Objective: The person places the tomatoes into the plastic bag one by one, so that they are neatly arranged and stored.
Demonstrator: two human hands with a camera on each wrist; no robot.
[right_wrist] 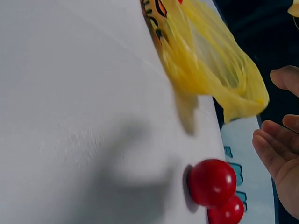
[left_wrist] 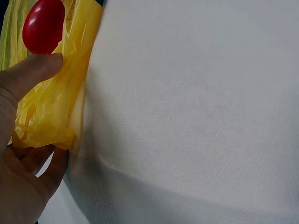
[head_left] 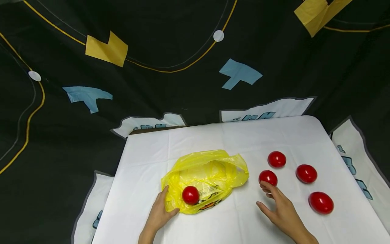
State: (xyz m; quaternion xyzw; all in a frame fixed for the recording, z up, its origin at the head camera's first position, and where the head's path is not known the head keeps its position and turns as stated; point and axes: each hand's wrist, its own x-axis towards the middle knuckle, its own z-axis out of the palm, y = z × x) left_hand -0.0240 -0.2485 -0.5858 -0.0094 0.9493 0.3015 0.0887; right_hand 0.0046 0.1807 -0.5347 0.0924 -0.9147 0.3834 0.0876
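Observation:
A yellow plastic bag (head_left: 210, 169) lies on its side on the white-covered table, its mouth spread. Inside it, toward the left end, is a glossy red ball (head_left: 190, 195). My left hand (head_left: 159, 210) holds that end of the bag, thumb (left_wrist: 44, 67) on the near side close to the ball and fingers (left_wrist: 46, 163) around the other side. To the right, my right hand (head_left: 281, 210) hovers with fingers spread and nothing in them. Its fingertips overlap a red ball (head_left: 268, 178) in the head view, while the right wrist view shows a gap between hand and balls (right_wrist: 212, 182).
More red balls lie on the right half of the table: one farther back (head_left: 277, 159), one to the right (head_left: 306, 174) and one nearer (head_left: 321, 203). Dark cloth (head_left: 170, 91) with yellow and blue shapes hangs behind the table's rear edge.

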